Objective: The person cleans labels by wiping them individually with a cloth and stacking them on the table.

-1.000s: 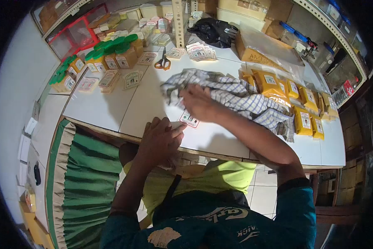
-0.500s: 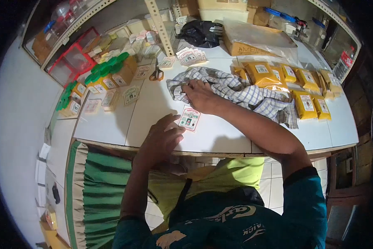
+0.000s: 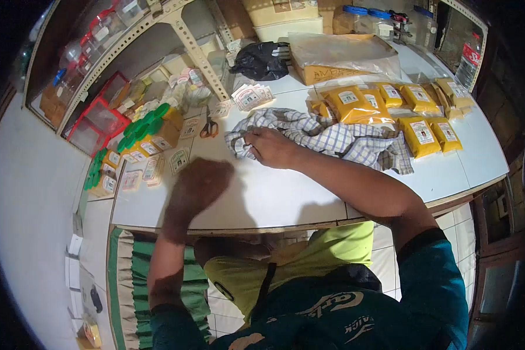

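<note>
My right hand [image 3: 268, 147] is closed on the near left end of a crumpled blue-and-white checked cloth [image 3: 356, 139] on the white tiled table [image 3: 274, 198]. My left hand [image 3: 201, 185] is smeared by motion over the left part of the table, close to a single green-edged label [image 3: 180, 160]. Its fingers do not show clearly, and whether it holds anything is hidden. To its left lie small stacks of red-edged labels [image 3: 152, 169]. Scissors with orange handles [image 3: 209, 128] rest beyond this hand.
Several yellow-filled packets [image 3: 420, 137] lie at the right. Green-lidded jars [image 3: 142, 135] line the left side. A metal shelf post [image 3: 201, 58] stands at the back, near a black plastic bag [image 3: 262, 61] and a plastic-covered cardboard box [image 3: 344, 58]. A fan of labels [image 3: 252, 96] lies before the bag.
My left hand has moved left, away from the cloth. The red-edged label beside it no longer shows in its former spot. My right hand stays at the cloth, its fingers more curled. The view has shifted.
</note>
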`<state>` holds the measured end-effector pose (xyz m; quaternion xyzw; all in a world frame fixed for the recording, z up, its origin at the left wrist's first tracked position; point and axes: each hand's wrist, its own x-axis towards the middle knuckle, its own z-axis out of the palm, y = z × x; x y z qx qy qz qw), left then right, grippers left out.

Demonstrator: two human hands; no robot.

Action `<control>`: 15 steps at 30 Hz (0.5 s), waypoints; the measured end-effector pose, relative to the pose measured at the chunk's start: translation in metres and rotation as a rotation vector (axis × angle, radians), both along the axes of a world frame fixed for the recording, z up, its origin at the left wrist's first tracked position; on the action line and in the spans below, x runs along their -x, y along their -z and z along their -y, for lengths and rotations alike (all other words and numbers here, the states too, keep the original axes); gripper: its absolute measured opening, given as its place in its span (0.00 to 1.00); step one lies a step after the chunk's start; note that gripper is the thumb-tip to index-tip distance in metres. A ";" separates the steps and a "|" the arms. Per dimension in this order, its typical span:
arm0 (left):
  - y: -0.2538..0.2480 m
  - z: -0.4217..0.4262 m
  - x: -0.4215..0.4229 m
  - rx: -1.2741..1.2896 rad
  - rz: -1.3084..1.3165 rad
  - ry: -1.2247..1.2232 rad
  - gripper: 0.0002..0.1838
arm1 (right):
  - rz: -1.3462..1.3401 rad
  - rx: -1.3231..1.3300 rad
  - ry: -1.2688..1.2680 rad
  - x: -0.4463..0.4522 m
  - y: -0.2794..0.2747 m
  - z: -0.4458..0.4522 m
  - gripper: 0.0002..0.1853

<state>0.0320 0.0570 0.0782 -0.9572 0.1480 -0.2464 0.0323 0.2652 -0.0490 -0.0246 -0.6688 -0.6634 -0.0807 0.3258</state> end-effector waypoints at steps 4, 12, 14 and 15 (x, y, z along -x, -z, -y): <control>-0.060 -0.004 -0.055 0.012 0.569 -0.027 0.08 | 0.017 0.136 0.003 0.006 -0.011 0.004 0.21; 0.071 -0.115 -0.207 -0.178 0.305 -0.106 0.08 | -0.023 0.006 -0.057 0.003 -0.005 0.005 0.20; 0.066 -0.118 -0.195 0.021 0.281 -0.096 0.08 | 0.024 -0.011 -0.040 0.002 -0.007 0.006 0.20; 0.064 -0.120 -0.188 0.227 0.236 -0.091 0.08 | 0.054 -0.020 -0.026 0.004 -0.005 0.008 0.20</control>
